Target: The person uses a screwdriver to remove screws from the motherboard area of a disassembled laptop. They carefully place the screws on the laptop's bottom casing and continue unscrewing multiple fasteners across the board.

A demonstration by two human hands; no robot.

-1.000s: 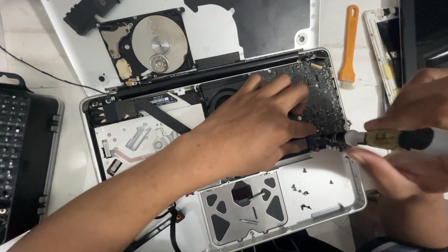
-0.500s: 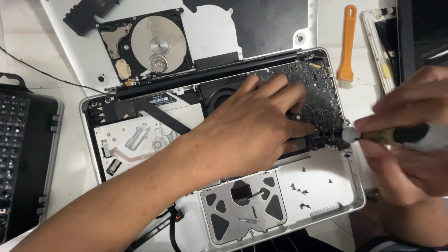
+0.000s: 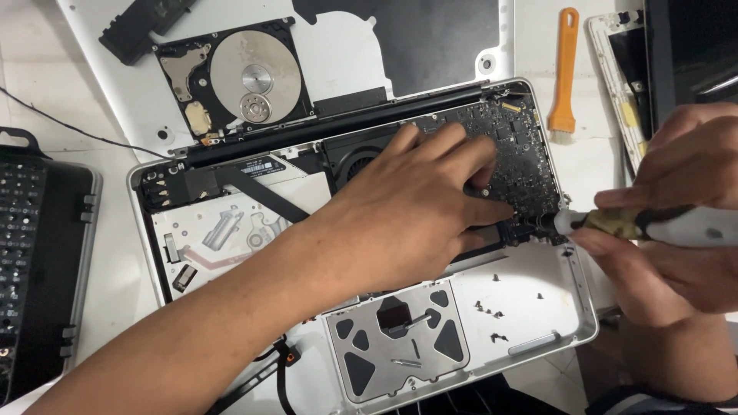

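**Driver tip set at the board's right edge**

Here the left hand [image 3: 415, 211] lies flat and spread, gripping nothing, on the dark green logic board [image 3: 523, 146] in the back right of the opened silver laptop shell [image 3: 580, 307]. It presses the board down beside the black fan.

The right hand [image 3: 661, 273] is closed under the white-handled screwdriver with a mottled dark grip [image 3: 638, 223]. Another hand [image 3: 692, 157] curls over the handle from above; I cannot tell whose it is.

The driver lies almost level, with its tip at the board's front right corner, against the shell's right edge. The work in hand looks like a fastener at that corner. Turning it calls for a tip kept square in the head and the board held still.

Loose small dark screws [image 3: 492, 311] lie on the shell's front right, beside the grey trackpad underside [image 3: 396, 346].

Compared with a second ago, the tip sits slightly further in and the flat hand has not shifted.
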